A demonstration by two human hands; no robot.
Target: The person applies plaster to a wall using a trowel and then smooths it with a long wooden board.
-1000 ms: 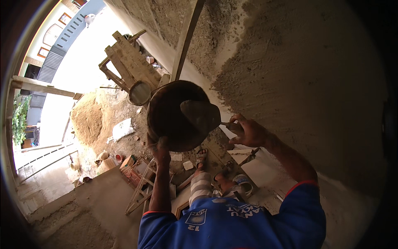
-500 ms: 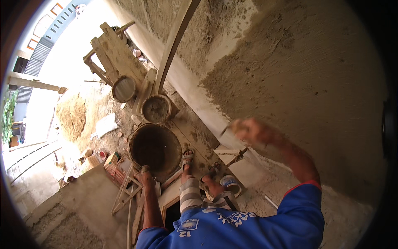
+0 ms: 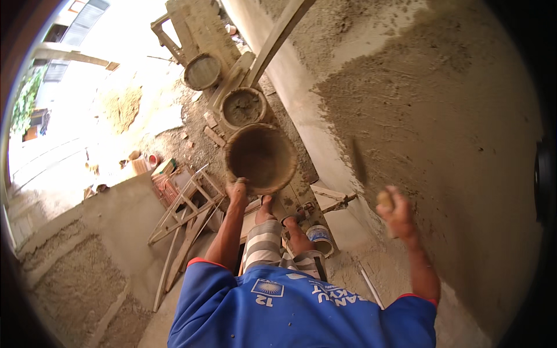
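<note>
My left hand (image 3: 237, 190) is closed on the near rim of a large, dark, mud-crusted basin (image 3: 285, 181), which stands in front of my feet and partly covers my left one. The inside of the basin is shadowed, so its contents cannot be made out. In my right hand (image 3: 399, 216), raised close to the plastered wall (image 3: 464, 156), is a trowel. Its rounded handle (image 3: 384, 200) shows in my fist, and its narrow blade (image 3: 359, 161) is smeared by motion near the edge of the darker wet plaster.
Beyond the basin stand a bucket of mortar (image 3: 243, 108) and another round tub (image 3: 202, 72) beside planks. A wooden post (image 3: 281, 43) slants up along the wall. A wooden frame (image 3: 188, 203) leans at my left; a small paint bucket (image 3: 320, 239) stands by my right foot.
My view has shifted. The basin has moved rightward relative to the mortar bucket, over my left foot, with my left hand still on its rim. My right hand has swung the trowel up by the wall.
</note>
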